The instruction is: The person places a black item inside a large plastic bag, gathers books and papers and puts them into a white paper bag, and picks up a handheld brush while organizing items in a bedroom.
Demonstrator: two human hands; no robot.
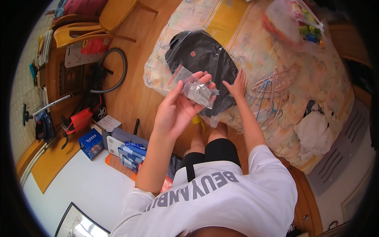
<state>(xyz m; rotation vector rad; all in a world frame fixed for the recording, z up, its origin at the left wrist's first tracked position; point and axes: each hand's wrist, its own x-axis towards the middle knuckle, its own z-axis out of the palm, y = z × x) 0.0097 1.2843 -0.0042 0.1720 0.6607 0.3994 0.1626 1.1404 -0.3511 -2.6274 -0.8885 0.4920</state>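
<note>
A small clear zip bag [198, 93] with a red strip along its top rests in my left hand [171, 112], palm up, the thumb along one side and the fingers curled up behind it. Crumpled clear plastic shows inside; what it wraps is too blurred to name. Below it on the bed lies a black backpack [205, 53] in a clear plastic cover, with small red emblems on its front. My right hand [237, 86] has its fingers spread and rests at the backpack's right edge, gripping nothing. The left hand and bag hide part of the backpack.
The bed [252, 35] has a floral cover. Several hangers [270, 93] lie right of the backpack, with white cloth [314, 132] beyond. A full plastic bag [294, 25] sits at the far right. Left stand a wooden chair [108, 19], a vacuum hose [124, 71] and a blue box [91, 143].
</note>
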